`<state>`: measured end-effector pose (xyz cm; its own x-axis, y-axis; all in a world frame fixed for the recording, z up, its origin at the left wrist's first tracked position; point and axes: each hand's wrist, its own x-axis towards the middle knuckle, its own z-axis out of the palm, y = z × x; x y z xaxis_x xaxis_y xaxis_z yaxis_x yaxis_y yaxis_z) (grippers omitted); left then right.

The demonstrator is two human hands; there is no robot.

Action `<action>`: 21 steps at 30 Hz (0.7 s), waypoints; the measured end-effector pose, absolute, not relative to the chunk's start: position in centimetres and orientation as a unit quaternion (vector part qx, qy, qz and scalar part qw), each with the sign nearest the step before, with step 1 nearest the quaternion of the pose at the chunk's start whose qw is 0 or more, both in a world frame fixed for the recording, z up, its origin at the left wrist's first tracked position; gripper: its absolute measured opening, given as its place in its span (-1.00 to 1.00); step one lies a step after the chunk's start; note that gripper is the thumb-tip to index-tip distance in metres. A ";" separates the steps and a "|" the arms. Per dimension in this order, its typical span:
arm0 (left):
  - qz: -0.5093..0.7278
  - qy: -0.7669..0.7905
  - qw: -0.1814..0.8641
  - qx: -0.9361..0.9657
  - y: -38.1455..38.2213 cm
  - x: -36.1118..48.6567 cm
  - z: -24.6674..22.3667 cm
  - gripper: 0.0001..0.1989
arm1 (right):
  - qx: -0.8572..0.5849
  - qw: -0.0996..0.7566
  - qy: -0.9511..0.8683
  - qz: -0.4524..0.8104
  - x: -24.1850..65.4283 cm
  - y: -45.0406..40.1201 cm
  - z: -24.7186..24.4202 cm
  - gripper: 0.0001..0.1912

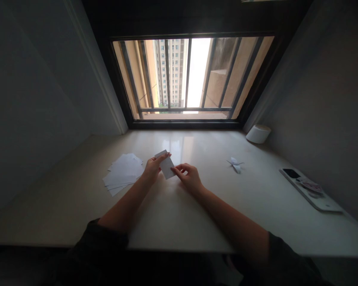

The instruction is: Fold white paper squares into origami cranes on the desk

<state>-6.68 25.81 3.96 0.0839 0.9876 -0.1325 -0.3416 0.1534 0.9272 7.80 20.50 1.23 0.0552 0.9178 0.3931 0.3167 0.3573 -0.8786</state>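
A small white piece of paper (pixel 168 168), rectangular and apparently folded, is held tilted above the middle of the sill. My left hand (pixel 153 167) grips its upper left side, thumb lying across the front. At the lower right edge, my right hand (pixel 189 176) pinches the paper between thumb and forefinger. Just left of my left hand lies a loose, fanned pile of white paper sheets (pixel 122 172). To the right of my right hand rests a folded paper crane (pixel 235 164), its wings spread out.
A phone in a pale case (pixel 313 190) lies by the right wall. Behind it, a white cylindrical object (pixel 258 134) stands in the far right corner. A dark-framed window (pixel 185 124) with bars closes off the back of the pale sill (pixel 173 222).
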 end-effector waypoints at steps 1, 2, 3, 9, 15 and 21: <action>0.528 0.425 0.631 0.376 25.9 -6.7 3.9 -0.65 | -0.493 0.533 -0.628 0.280 7.8 20.5 1.2 -0.79; 0.529 0.427 0.632 0.371 25.9 -6.8 3.9 -0.65 | -0.493 0.531 -0.631 0.278 7.8 20.5 1.3 -0.80; 0.530 0.428 0.632 0.369 26.0 -6.8 3.9 -0.66 | -0.492 0.529 -0.634 0.276 7.8 20.5 1.3 -0.80; 0.537 0.424 0.633 0.362 26.2 -6.9 3.8 -0.64 | -0.492 0.518 -0.648 0.263 7.8 20.3 1.6 -0.79; 0.554 0.445 0.603 0.361 25.8 -6.7 4.1 -0.62 | -0.494 0.509 -0.654 0.263 7.9 20.4 1.7 -0.78; 0.587 0.449 0.561 0.374 25.3 -6.3 4.1 -0.65 | -0.489 0.503 -0.665 0.256 8.0 20.4 1.9 -0.78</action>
<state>-6.30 25.34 4.10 -0.0916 0.9937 -0.0649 -0.3229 0.0320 0.9459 7.97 20.41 1.87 -0.0170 0.9080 0.4186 0.3928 0.3911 -0.8323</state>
